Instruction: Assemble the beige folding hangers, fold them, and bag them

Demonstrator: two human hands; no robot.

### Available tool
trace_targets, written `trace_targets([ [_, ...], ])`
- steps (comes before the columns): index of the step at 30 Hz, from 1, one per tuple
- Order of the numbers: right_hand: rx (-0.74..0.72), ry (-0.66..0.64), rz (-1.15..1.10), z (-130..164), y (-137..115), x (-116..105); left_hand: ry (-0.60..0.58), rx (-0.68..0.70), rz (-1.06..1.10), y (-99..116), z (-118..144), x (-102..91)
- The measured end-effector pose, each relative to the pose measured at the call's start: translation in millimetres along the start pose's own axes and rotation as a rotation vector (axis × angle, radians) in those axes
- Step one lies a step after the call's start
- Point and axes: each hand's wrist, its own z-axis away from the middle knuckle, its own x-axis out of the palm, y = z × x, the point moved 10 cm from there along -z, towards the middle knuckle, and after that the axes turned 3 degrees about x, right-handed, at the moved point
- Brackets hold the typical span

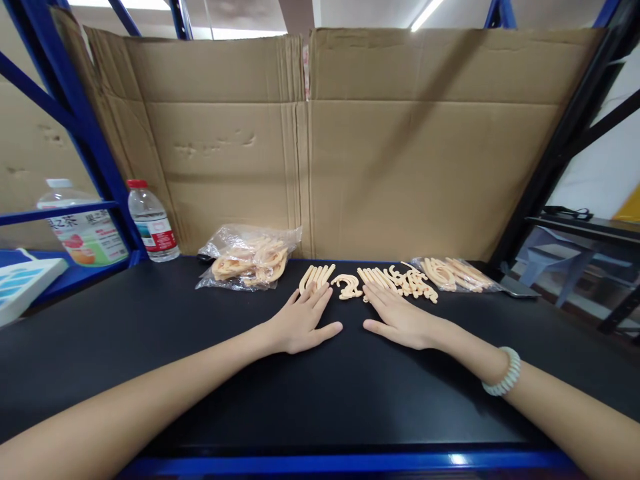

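My left hand [303, 322] lies flat on the black tabletop, fingers stretched out and thumb apart. Its fingertips cover the near ends of a row of pale wooden-looking sticks [316, 275]. My right hand [401, 319] rests likewise, palm down with fingers extended, over the lower part of a second row of pale sticks [376, 275]. Between the two rows sits a small group of curved, hook-shaped pale pieces [348, 285]. Right of the second row is a loose cluster of curly pale pieces [415, 283]. Neither hand grips anything.
A clear bag of curved pale pieces [253, 259] lies at the back left, another bag [454, 274] at the back right beside a dark flat object [519, 287]. A red-capped water bottle [153, 223] stands far left. Cardboard [430, 167] walls the back; a blue edge [350, 465] runs along the front.
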Motion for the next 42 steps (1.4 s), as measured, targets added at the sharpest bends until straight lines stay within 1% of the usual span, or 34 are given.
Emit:
trace_targets([
  [4, -0.015, 0.022, 0.011, -8, 7, 1, 0.015, -0.016, 0.007, -6, -12, -1.6],
  [6, -0.014, 0.040, 0.008, -11, 11, -4, 0.018, -0.022, 0.008, -7, -16, -2.3],
  [7, -0.022, 0.068, 0.004, -11, 14, -10, 0.022, -0.026, 0.009, -8, -18, -2.8],
  [9, -0.049, 0.165, 0.003, -9, 22, -27, 0.034, -0.030, 0.012, -8, -19, -3.7],
  [11, -0.057, 0.259, 0.032, -5, 39, -42, 0.044, -0.026, 0.014, -8, -19, -4.0],
  [12, -0.042, 0.273, 0.058, -5, 51, -45, 0.047, -0.022, 0.014, -8, -19, -4.0],
  [13, -0.013, 0.263, 0.080, -5, 65, -44, 0.051, -0.018, 0.014, -9, -19, -4.0],
  [15, 0.054, 0.205, 0.098, -7, 91, -36, 0.056, -0.014, 0.015, -9, -19, -3.9],
  [17, 0.092, 0.175, 0.097, -10, 110, -27, 0.053, -0.017, 0.014, -9, -19, -3.4],
  [20, 0.118, 0.192, 0.093, -14, 123, -21, 0.044, -0.021, 0.012, -9, -19, -2.8],
  [23, 0.150, 0.220, 0.087, -16, 129, -24, 0.048, -0.015, 0.015, -8, -19, -3.2],
  [25, 0.177, 0.246, 0.085, -14, 127, -30, 0.052, -0.013, 0.016, -8, -19, -3.3],
  [27, 0.162, 0.269, 0.084, -11, 113, -35, 0.056, -0.011, 0.015, -9, -19, -3.3],
  [29, 0.067, 0.266, 0.070, -11, 84, -35, 0.058, -0.010, 0.016, -9, -19, -3.4],
  [31, -0.058, 0.221, 0.047, -11, 50, -28, 0.055, -0.015, 0.021, -9, -19, -3.3],
  [33, -0.113, 0.159, 0.039, -13, 30, -18, 0.050, -0.023, 0.024, -9, -19, -3.2],
  [35, -0.102, 0.116, 0.046, -17, 27, -10, 0.046, -0.029, 0.021, -9, -19, -3.1],
  [37, -0.066, 0.102, 0.052, -22, 36, -8, 0.041, -0.031, 0.017, -9, -19, -2.7],
  [40, -0.025, 0.121, 0.055, -27, 48, -14, 0.038, -0.031, 0.017, -9, -18, -2.3],
  [42, -0.035, 0.169, 0.071, -27, 39, -22, 0.042, -0.027, 0.014, -9, -18, -2.6],
])
